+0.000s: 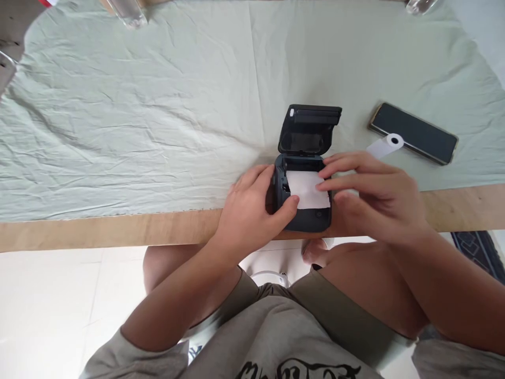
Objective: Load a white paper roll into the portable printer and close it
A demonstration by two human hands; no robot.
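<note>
A small black receipt printer (279, 210) sits at the table's front edge with its lid (310, 129) raised. White paper (310, 190) lies across its opening, its end reaching over the front of the body. My left hand (252, 208) grips the printer's left side, fingers along the wall and thumb at the paper's left edge. Over the right side is my right hand (379, 195), its fingers apart and the fingertips at the paper's right edge. Whether those fingertips press on the paper, I cannot tell.
Right of the printer lie a small white paper roll (389, 145) and a dark phone (414, 132). A pale green cloth (158, 116) covers the table, whose bare wooden edge (118, 229) faces me. Clear glass-like objects (128, 11) stand at the far edge.
</note>
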